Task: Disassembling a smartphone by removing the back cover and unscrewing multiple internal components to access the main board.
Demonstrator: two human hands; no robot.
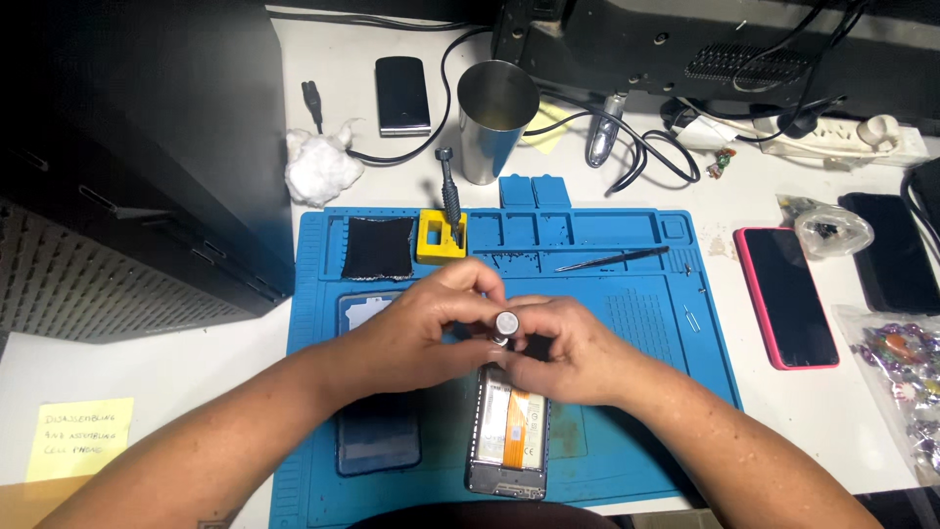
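Observation:
My left hand [426, 328] and my right hand [568, 353] meet over the middle of a blue work mat [646, 323]. Between their fingertips stands a small precision screwdriver [505, 325], upright, with its round silver cap facing me. Right below the hands lies an opened phone [509, 431] with its back removed, showing an orange flex strip and inner parts. A dark phone panel [377, 431] lies to its left, partly under my left forearm. The screwdriver's tip is hidden by my fingers.
On the mat's far side sit a yellow holder with a driver [443, 235], a black pad [379, 248] and tweezers [612, 260]. Behind stand a steel cup [494, 118], cotton wad [318, 167] and cables. A pink-cased phone [786, 294], plastic bags and a yellow note [78, 438] lie around.

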